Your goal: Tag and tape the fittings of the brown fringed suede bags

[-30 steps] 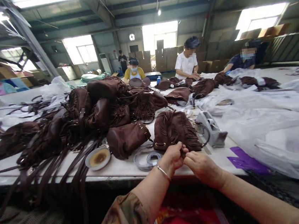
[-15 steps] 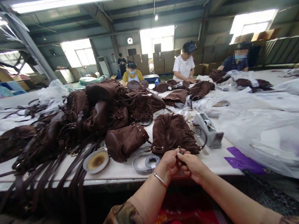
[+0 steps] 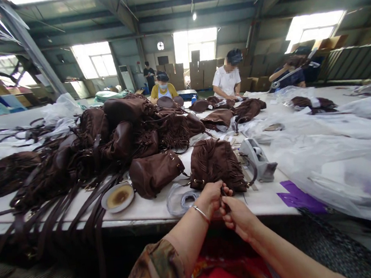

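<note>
2 hands, L hand [image 3: 215, 195] & R hand [image 3: 239, 216], pinch sm. dark piece [image 3: 223, 192] at table's [image 3: 266, 199] near edge; fringed bag [image 3: 213, 160] just beyond, prob. soft, light, floppy: best held by eyeleted rim [image 3: 197, 183].

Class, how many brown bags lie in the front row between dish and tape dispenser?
2: a plain bag beside the dish, a fringed bag beside the tape dispenser. None looks hidden.

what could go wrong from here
The dark piece pinched by the left hand and right hand might slip. The dish of brownish contents could tip onto the smooth bag beside it. Straps hanging over the table edge could snag, perhaps dragging bags down.
</note>
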`<state>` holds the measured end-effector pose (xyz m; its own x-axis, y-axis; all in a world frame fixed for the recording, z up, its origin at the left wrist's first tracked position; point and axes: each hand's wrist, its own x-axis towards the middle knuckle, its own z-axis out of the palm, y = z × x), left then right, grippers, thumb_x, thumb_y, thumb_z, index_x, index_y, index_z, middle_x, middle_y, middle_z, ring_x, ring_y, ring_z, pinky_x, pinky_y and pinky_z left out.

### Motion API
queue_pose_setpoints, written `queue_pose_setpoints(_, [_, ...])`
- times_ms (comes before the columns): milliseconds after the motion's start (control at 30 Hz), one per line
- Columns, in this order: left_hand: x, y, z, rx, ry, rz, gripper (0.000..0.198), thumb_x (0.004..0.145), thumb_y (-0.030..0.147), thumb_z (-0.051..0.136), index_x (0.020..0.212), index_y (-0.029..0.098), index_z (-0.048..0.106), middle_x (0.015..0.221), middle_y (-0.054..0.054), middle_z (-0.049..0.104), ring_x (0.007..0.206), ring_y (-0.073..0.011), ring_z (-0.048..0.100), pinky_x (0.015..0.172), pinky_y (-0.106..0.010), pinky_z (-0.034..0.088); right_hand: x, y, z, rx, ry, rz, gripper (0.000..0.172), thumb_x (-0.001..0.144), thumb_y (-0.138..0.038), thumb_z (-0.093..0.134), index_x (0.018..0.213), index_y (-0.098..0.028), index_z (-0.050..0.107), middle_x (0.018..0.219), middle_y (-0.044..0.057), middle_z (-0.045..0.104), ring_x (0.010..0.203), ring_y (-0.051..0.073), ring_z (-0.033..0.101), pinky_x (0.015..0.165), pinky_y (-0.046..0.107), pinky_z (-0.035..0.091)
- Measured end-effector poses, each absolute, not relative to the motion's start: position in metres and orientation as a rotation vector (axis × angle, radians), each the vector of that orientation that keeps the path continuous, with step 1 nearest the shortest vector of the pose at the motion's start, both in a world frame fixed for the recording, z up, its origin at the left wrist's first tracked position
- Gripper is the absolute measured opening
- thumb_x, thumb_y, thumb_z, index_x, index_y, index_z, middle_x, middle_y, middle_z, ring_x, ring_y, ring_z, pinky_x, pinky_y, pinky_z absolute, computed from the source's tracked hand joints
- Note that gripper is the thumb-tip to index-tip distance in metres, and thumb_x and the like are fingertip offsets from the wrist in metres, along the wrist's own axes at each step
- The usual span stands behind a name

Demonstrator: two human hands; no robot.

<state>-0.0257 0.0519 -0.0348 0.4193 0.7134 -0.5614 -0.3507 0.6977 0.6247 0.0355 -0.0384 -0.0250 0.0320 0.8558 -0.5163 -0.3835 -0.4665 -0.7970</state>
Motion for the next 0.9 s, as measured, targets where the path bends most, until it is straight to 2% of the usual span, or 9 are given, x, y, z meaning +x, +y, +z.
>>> queue_pose_setpoints(167, [-0.047,0.053,-0.03,0.579,1.004,0.475,0.043,0.098,0.049,0.039,0.086,0.012,0.057,0.066,-0.009,0.064,0.052,-0.0195,0.06,0.054,-0.032,0.051,0.046,-0.039,-0.033,-1.304,-0.554,1.594,0.025,0.083,-0.042,0.055,0.077,-0.019,0.048,0.059,-0.005,0.052,0.037,0.003,0.034,0.035,0.015,0.02])
queue_pose_setpoints(233, [-0.05,0.055,-0.026,0.611,1.077,0.455,0.047,0.096,0.057,0.04,0.091,0.013,0.057,0.068,-0.01,0.066,0.053,-0.0205,0.061,0.055,-0.034,0.052,0.046,-0.039,-0.035,-1.313,-0.598,1.571,0.028,0.082,-0.045,0.057,0.077,-0.019,0.049,0.058,-0.005,0.052,0.037,0.004,0.034,0.035,0.015,0.02])
queue_pose_setpoints(333, [-0.044,0.061,-0.022,0.54,1.175,0.56,0.043,0.096,0.055,0.043,0.094,0.014,0.056,0.069,-0.007,0.067,0.055,-0.0189,0.062,0.057,-0.031,0.051,0.041,-0.04,-0.036,-1.308,-0.663,1.543,0.032,0.079,-0.049,0.058,0.076,-0.019,0.049,0.056,-0.005,0.053,0.037,0.004,0.035,0.035,0.016,0.02])
queue_pose_setpoints(400, [-0.038,0.065,-0.021,0.501,1.207,0.603,0.043,0.097,0.053,0.04,0.093,0.014,0.057,0.067,-0.006,0.065,0.056,-0.0184,0.062,0.058,-0.029,0.05,0.039,-0.04,-0.037,-1.286,-0.68,1.532,0.033,0.078,-0.051,0.058,0.075,-0.019,0.049,0.055,-0.005,0.052,0.037,0.004,0.035,0.036,0.016,0.021])
queue_pose_setpoints(600, [-0.047,0.065,-0.013,0.437,1.081,0.502,0.058,0.098,0.059,0.024,0.089,0.014,0.06,0.073,-0.009,0.067,0.063,-0.0213,0.066,0.061,-0.032,0.052,0.047,-0.041,-0.04,-1.281,-0.663,1.539,0.034,0.076,-0.052,0.059,0.074,-0.019,0.048,0.055,-0.005,0.053,0.037,0.005,0.035,0.036,0.016,0.021])
queue_pose_setpoints(767, [-0.059,0.052,-0.017,0.493,0.891,0.413,0.039,0.099,0.046,0.038,0.088,0.014,0.058,0.081,-0.01,0.07,0.063,-0.019,0.065,0.06,-0.029,0.051,0.046,-0.043,-0.046,-1.316,-0.74,1.491,0.038,0.078,-0.058,0.057,0.077,-0.02,0.05,0.058,-0.005,0.055,0.035,0.006,0.037,0.034,0.018,0.021])
queue_pose_setpoints(900, [-0.055,0.049,-0.026,0.515,0.978,0.463,0.031,0.099,0.037,0.044,0.085,0.014,0.059,0.072,-0.007,0.067,0.057,-0.0169,0.061,0.059,-0.029,0.051,0.051,-0.043,-0.044,-1.463,-1.213,1.304,0.043,0.087,-0.06,0.047,0.068,-0.021,0.051,0.051,-0.003,0.053,0.037,0.011,0.044,0.038,0.023,0.031])
